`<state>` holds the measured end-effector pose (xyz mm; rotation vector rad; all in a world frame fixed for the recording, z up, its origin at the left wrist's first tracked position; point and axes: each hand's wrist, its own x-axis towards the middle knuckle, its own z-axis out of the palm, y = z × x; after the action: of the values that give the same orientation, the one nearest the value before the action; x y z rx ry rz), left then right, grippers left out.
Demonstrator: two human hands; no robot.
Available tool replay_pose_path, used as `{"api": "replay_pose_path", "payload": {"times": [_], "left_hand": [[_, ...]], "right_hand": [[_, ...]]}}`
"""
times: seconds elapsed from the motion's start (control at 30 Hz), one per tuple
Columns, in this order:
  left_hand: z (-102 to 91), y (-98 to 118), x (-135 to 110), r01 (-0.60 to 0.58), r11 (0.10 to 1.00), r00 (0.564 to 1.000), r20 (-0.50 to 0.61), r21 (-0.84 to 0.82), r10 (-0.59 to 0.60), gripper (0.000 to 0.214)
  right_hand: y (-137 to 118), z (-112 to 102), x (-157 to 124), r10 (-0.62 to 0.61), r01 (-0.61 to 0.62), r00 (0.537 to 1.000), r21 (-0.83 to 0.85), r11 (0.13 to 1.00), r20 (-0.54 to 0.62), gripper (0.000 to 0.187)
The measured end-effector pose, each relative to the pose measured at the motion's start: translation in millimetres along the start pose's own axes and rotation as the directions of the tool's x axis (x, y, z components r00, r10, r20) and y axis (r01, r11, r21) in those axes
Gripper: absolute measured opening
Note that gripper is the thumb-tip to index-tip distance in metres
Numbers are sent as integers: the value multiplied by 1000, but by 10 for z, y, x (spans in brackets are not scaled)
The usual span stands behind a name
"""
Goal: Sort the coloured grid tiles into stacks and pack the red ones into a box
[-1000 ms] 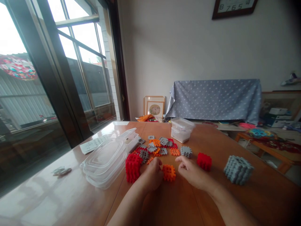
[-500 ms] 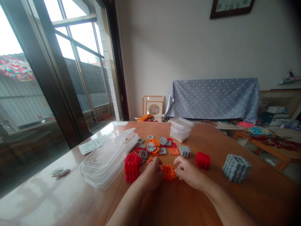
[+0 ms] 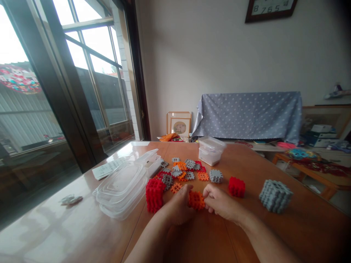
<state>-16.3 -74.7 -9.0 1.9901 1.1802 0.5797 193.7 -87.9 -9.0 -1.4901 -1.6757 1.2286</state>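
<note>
An orange block of toothed lattice pieces (image 3: 196, 200) is between my two hands, low over the wooden table. My left hand (image 3: 181, 206) is closed on its left side, with the thumb along the near-left edge. My right hand (image 3: 219, 202) presses curled fingers against its right side; the fingertips are partly hidden. Left of my left hand stands a red block of the same pieces (image 3: 155, 195). A smaller red block (image 3: 237, 187) and a grey block (image 3: 275, 195) stand to the right. Just beyond my hands lies a loose orange lattice piece (image 3: 176, 188).
Loose grey, orange and red pieces (image 3: 181, 166) lie in a heap past my hands, near a small grey stack (image 3: 216, 176). Clear plastic lids (image 3: 120, 190) and an open white box (image 3: 150, 162) are at left. A lidded tub (image 3: 210, 151) stands at the back.
My left hand has shifted slightly and its fingers have spread along the orange block's left side. The loose orange piece behind it shows more. My right hand stays almost in place.
</note>
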Motion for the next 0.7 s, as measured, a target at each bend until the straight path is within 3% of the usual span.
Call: {"api": "replay_pose_path", "payload": {"times": [0.17, 0.4, 0.57, 0.7], "left_hand": [[21, -30, 42, 16, 1000, 1000, 5, 15, -16, 53], [4, -28, 36, 26, 999, 1000, 2, 31, -26, 56], [-6, -8, 20, 32, 999, 999, -16, 39, -31, 69], [-18, 23, 19, 15, 998, 1000, -6, 66, -15, 58]], "right_hand": [[52, -8, 20, -21, 22, 999, 14, 1000, -31, 14], [236, -68, 93, -21, 11, 998, -167, 986, -58, 12], [259, -83, 95, -54, 39, 996, -211, 977, -66, 14], [239, -82, 88, -49, 32, 996, -210, 977, -75, 13]]}}
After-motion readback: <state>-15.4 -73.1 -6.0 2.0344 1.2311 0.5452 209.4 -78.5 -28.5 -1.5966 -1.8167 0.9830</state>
